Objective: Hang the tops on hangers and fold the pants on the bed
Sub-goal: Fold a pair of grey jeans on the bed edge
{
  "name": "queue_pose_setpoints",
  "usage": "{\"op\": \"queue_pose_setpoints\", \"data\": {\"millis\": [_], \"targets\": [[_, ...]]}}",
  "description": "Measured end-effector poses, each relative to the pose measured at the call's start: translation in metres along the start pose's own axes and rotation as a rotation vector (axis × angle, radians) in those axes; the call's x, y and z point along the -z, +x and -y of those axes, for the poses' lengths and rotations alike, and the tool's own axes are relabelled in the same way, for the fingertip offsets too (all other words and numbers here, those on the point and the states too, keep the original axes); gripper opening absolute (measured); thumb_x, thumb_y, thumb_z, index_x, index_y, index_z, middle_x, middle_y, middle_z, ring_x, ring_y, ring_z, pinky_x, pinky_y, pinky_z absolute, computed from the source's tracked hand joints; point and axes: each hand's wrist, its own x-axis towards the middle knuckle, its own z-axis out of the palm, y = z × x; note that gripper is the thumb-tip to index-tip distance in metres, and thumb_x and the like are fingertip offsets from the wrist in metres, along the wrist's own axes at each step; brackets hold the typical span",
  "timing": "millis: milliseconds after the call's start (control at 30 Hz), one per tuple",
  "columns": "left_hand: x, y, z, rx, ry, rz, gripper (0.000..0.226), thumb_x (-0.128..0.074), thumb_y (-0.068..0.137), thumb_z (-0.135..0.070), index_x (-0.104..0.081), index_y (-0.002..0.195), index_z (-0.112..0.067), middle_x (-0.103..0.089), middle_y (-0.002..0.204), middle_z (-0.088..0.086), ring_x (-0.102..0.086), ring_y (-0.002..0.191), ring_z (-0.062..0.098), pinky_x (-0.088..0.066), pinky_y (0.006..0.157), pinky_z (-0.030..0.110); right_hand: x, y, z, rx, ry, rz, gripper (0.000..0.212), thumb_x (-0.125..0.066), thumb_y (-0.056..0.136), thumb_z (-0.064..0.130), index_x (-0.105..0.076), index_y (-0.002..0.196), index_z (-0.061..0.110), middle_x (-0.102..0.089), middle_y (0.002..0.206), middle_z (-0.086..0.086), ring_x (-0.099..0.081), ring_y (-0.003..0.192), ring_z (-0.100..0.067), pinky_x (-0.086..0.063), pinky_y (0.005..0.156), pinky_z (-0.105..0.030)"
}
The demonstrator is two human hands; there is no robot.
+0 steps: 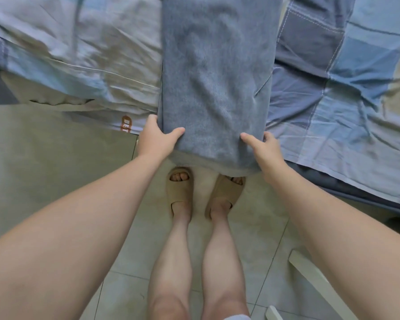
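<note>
The left hand (158, 138) grips the near left corner of the grey-blue pants (215, 77), thumb laid across the top of the cloth and fingers wrapped around its side edge. The right hand (264, 146) pinches the near right corner in the same way, thumb stretched on top and fingers tucked at the edge. Between the hands, the end of the pants droops over the edge of the bed (356, 191) and overlaps the front of one sandal. The pants lie as one long, narrow strip running straight away from the person across the bed, on a rumpled checked sheet (333, 100) of blue, grey and beige. An orange printed mark (126, 123) shows at the sheet's hem, just beside the left hand. Below, bare legs stand in tan slide sandals (180, 192) on a pale tiled floor (55, 146). A white slat (314, 276) lies at the lower right.
</note>
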Motion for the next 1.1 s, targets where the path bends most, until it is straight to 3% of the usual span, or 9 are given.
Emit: {"op": "queue_pose_setpoints", "data": {"millis": [67,167,267,367,467,700,833,900,1100], "targets": [[0.011,-0.003,0.003,-0.004,-0.004,0.105,0.046,-0.082,0.076,-0.039,-0.058,0.111,-0.020,-0.063,0.105,-0.008,-0.062,0.092,0.015,-0.050,0.078,0.032,0.002,-0.006,-0.002,-0.043,0.035,0.077,0.027,-0.078,0.086,0.028,-0.068,0.110,0.024,-0.074,0.105,0.007,-0.071,0.095,-0.011,-0.057,0.080,-0.029],[0.029,-0.016,0.006,0.032,-0.048,0.291,0.035,-0.084,0.075,-0.029,-0.067,0.104,-0.019,-0.072,0.087,-0.012,-0.070,0.073,0.011,-0.054,0.060,0.024,0.009,-0.025,0.000,-0.100,-0.008,0.161,0.040,-0.081,0.082,0.026,-0.069,0.119,0.015,-0.076,0.110,-0.001,-0.073,0.100,-0.021,-0.057,0.092,-0.041],[0.051,-0.036,0.006,0.077,-0.099,0.453,0.016,-0.085,0.076,-0.023,-0.073,0.087,-0.023,-0.071,0.065,-0.020,-0.068,0.061,-0.004,-0.046,0.051,0.008,0.016,-0.053,0.013,-0.124,-0.024,0.241,0.039,-0.082,0.081,0.023,-0.072,0.117,0.015,-0.078,0.104,0.000,-0.074,0.097,-0.020,-0.057,0.090,-0.039],[0.076,-0.066,0.003,0.139,-0.190,0.534,0.014,-0.086,0.077,-0.019,-0.074,0.084,-0.022,-0.073,0.070,-0.020,-0.068,0.062,-0.006,-0.046,0.051,0.008,0.025,-0.093,0.032,-0.180,-0.036,0.323,0.033,-0.083,0.079,0.025,-0.075,0.110,0.017,-0.078,0.103,0.001,-0.075,0.095,-0.018,-0.056,0.083,-0.034],[0.104,-0.107,-0.004,0.230,-0.245,0.542,0.012,-0.082,0.080,-0.016,-0.074,0.089,-0.016,-0.074,0.078,-0.002,-0.067,0.062,0.015,-0.047,0.053,0.021,0.034,-0.142,0.047,-0.229,-0.011,0.363,0.034,-0.081,0.081,0.020,-0.072,0.113,0.014,-0.077,0.107,0.001,-0.075,0.095,-0.017,-0.056,0.080,-0.029],[0.167,-0.181,-0.032,0.273,-0.352,0.354,0.013,-0.065,0.085,-0.013,-0.063,0.097,-0.016,-0.071,0.099,0.006,-0.069,0.083,0.023,-0.054,0.067,0.032,0.055,-0.257,0.079,-0.228,0.170,0.237,0.042,-0.076,0.087,0.022,-0.065,0.126,0.012,-0.073,0.119,-0.007,-0.070,0.109,-0.027,-0.054,0.099,-0.047],[0.198,-0.211,-0.057,0.304,-0.455,0.323,0.005,-0.060,0.088,-0.010,-0.058,0.086,-0.014,-0.065,0.082,0.004,-0.063,0.065,0.017,-0.056,0.061,0.029,0.059,-0.307,0.104,-0.219,0.354,0.140,0.033,-0.074,0.090,0.022,-0.066,0.121,0.013,-0.076,0.105,-0.003,-0.073,0.093,-0.021,-0.060,0.070,-0.034],[0.215,-0.224,-0.069,0.320,-0.510,0.317,0.003,-0.060,0.089,-0.009,-0.058,0.087,-0.011,-0.063,0.083,0.006,-0.063,0.068,0.018,-0.060,0.069,0.035,0.056,-0.330,0.117,-0.204,0.444,0.107,0.026,-0.073,0.091,0.021,-0.067,0.115,0.013,-0.077,0.098,-0.001,-0.073,0.085,-0.017,-0.058,0.060,-0.028],[0.269,-0.251,-0.078,0.296,-0.631,0.289,0.011,-0.062,0.093,-0.011,-0.063,0.104,-0.010,-0.068,0.099,0.008,-0.066,0.082,0.020,-0.055,0.053,0.029,0.041,-0.387,0.141,-0.141,0.506,0.096,0.009,-0.068,0.096,0.024,-0.067,0.100,0.017,-0.074,0.085,0.003,-0.068,0.079,-0.013,-0.056,0.064,-0.029]]}}
